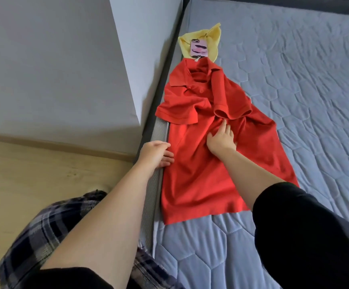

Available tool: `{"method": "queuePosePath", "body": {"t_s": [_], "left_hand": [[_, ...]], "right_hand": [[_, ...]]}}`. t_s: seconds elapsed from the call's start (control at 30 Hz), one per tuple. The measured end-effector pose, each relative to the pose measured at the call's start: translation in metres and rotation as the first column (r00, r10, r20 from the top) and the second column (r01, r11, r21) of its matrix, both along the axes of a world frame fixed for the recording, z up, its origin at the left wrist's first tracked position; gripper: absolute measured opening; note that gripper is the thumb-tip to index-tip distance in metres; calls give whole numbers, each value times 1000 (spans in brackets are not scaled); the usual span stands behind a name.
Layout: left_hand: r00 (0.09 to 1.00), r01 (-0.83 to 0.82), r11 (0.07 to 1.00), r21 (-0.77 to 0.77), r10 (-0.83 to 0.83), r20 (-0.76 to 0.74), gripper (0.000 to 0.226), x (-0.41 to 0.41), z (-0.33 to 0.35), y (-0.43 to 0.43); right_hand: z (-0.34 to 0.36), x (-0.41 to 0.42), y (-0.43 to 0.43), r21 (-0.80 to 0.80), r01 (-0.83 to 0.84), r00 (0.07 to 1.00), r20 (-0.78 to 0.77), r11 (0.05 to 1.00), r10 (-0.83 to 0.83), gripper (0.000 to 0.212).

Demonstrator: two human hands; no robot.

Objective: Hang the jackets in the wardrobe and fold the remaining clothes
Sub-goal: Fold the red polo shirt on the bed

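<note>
Fingers of the right hand [220,139] lie nearly straight and spread on the middle of the red polo shirt [206,163], pressing the cloth flat against the mattress [294,101] without gripping any of it. Small creases fan out from under the palm, so the hand seems to be pinning or smoothing the body of the shirt while the other side is worked. The left hand [155,154] sits at the shirt's left side seam, right on the left edge of the mattress; its fingers curl under toward the fabric and touch it, but whether they actually pinch the seam I cannot tell, since the fingertips are partly tucked out of sight.

That red polo shirt lies lengthwise along the left edge of the mattress, collar toward the far end, hem nearest the person, both short sleeves already turned in over the chest. Placed like this, it looks mid-fold: sleeves in, sides next.

Both forearms reach forward from black sleeves, the left one stretched long over the floor and the mattress edge, the right angled in from the near side across the lower shirt.

Beyond the collar a yellow cloth [211,37] rests near the far left corner with a phone [199,49] lying on top.
</note>
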State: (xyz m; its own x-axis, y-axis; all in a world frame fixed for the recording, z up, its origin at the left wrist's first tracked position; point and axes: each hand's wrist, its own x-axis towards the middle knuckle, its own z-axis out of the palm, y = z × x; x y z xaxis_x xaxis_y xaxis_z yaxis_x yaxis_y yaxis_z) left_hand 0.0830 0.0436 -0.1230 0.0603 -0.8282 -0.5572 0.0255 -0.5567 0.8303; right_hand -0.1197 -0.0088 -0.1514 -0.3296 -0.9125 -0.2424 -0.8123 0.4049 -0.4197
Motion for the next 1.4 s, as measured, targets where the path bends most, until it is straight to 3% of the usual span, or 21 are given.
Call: {"method": "queuePosePath", "body": {"t_s": [0.1,0.23,0.33,0.43,0.5,0.57,0.63,0.67,0.7,0.77,0.87,0.97,1.1,1.17,1.23,1.27,1.33,1.37,1.4], "left_hand": [[952,-91,994,68,107,-287,10,0,-3,-25],[837,-69,991,118,122,-533,26,-11,-5,-56],[830,-129,979,159,194,-523,18,-32,7,-78],[828,-335,919,210,393,-399,21,-40,26,-109],[762,-502,838,214,545,-350,28,-30,39,-131],[748,-584,807,84,576,-330,27,-21,54,-147],[669,-653,757,13,586,-458,17,-20,62,-150],[646,-678,735,-12,589,-486,16,-25,63,-148],[686,-674,735,-69,589,-427,29,-30,60,-144],[818,-576,788,-218,560,-133,50,-39,45,-128],[865,-387,888,-250,443,237,66,-48,12,-94],[835,-156,965,-210,242,494,74,-51,-5,-67],[792,71,974,-214,75,606,87,-44,-8,-46],[647,184,966,-183,21,762,86,-44,-8,-28],[425,384,889,-250,70,902,69,-50,-8,-2],[397,517,788,-335,126,909,58,-55,-8,10],[406,790,462,-403,97,908,50,-64,-9,35],[318,902,296,-314,33,947,57,-69,-12,47],[161,973,172,-156,-18,987,68,-73,-15,59]], "right_hand": [[0,-6,-24,56,-34,992,-116,998,40,71],[9,-16,-49,26,-52,974,-219,998,57,58],[12,-18,-59,-26,-98,975,-202,995,91,49],[22,-26,-76,-143,-158,982,-123,977,141,54],[35,-48,-92,-290,-57,992,-125,955,21,62],[53,-85,-112,-423,234,959,-49,875,-280,67],[61,-119,-120,-414,450,877,38,791,-479,69],[59,-128,-120,-369,475,867,39,799,-497,70],[52,-131,-118,-314,475,871,30,822,-491,71],[32,-126,-110,-186,488,870,32,853,-491,76],[9,-117,-91,1,529,848,44,848,-529,84],[1,-120,-67,-15,527,847,-74,850,-527,82],[-5,-130,-26,-5,513,858,-6,858,-513,73],[-5,-133,-2,-22,517,854,72,856,-515,72],[-3,-136,23,-18,516,853,103,856,-512,72],[-3,-137,35,-7,509,855,122,861,-505,72],[-1,-142,58,51,487,855,176,872,-487,73],[0,-144,71,99,458,861,200,883,-469,73],[3,-145,83,158,422,862,235,893,-449,72]]}}
